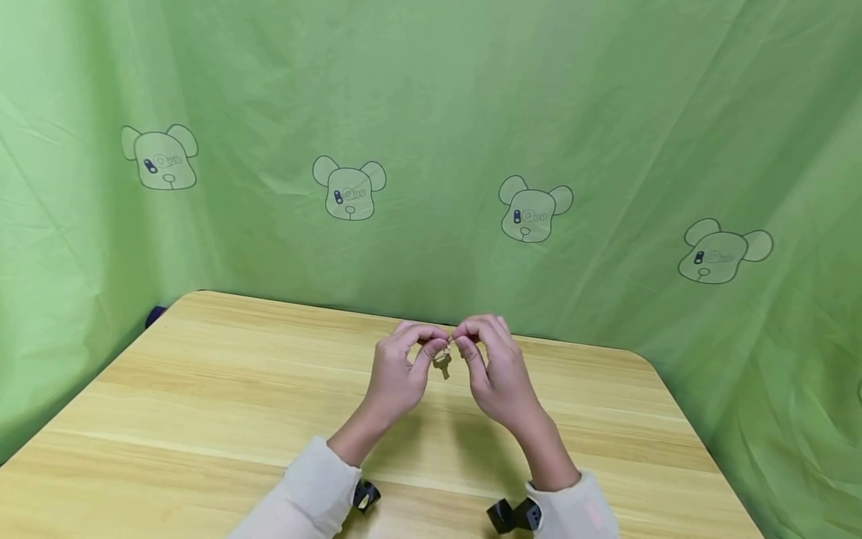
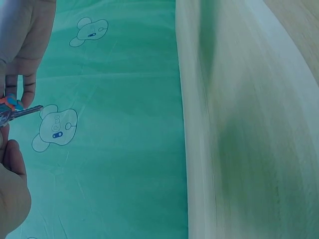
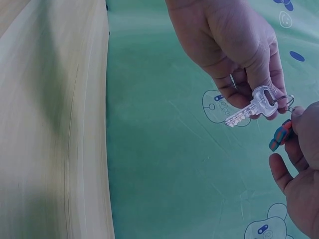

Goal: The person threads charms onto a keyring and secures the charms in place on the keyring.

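Observation:
A metal key [image 1: 443,365] hangs between my two hands, just above the far part of the wooden table. In the right wrist view the key [image 3: 255,105] is threaded on a thin split ring [image 3: 285,101]. My left hand [image 1: 397,370] pinches the ring beside the key's head with thumb and fingertips. Close against it, my right hand [image 1: 497,370] pinches the ring's other side, and a small teal and red charm [image 3: 281,134] shows by its fingers. The left wrist view catches the charm [image 2: 11,102] and key only at its edge. The fingertips partly hide the ring.
The wooden table [image 1: 202,419] spreads under both hands. A green cloth [image 1: 431,97] printed with bear faces hangs behind and along the sides. Black wrist devices [image 1: 515,516] show at the cuffs near the front edge.

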The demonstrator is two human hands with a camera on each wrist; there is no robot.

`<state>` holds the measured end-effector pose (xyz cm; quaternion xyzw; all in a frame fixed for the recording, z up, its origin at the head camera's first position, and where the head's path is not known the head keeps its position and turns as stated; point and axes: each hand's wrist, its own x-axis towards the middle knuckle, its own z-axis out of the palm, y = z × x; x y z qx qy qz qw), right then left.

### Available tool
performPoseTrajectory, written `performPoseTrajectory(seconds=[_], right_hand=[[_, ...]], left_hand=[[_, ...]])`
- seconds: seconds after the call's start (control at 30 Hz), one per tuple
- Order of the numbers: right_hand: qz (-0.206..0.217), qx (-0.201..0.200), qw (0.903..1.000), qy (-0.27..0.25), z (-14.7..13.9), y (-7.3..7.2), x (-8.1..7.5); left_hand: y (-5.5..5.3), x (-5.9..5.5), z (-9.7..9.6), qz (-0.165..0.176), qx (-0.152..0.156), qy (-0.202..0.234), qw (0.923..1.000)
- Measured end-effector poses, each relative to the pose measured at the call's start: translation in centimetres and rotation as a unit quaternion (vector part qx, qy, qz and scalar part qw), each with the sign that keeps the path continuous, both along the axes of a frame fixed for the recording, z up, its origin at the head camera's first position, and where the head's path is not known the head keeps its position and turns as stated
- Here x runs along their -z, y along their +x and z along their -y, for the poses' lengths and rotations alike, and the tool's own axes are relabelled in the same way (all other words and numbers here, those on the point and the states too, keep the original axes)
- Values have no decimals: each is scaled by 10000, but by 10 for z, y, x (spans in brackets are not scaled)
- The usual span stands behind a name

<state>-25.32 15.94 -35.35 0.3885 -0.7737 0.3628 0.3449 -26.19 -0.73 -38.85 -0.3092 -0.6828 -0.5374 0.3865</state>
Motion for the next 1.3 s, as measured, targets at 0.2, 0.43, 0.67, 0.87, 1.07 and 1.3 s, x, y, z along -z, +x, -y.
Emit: performPoseTrajectory(seconds=[0.2,0.43,0.67,0.87,1.07,1.3], right_hand=[[1,13,10000,16,0,0,0],[8,-26,10000,53,1,2,-1],[77,-6,9999,70,2,5,-3],[177,30,9998,96,2,5,-3],[58,-15,9999,85,2,4,-3],[-50,-90,9999,79,2,3,-3]], left_hand=[[0,0,0,8,2,32,10000],[0,1,0,46,22,37,10000],[1,-1,1,56,8,30,10000],[2,-1,1,64,7,20,10000],[2,-1,1,77,5,46,10000],[-1,-1,3,96,-2,96,9999]])
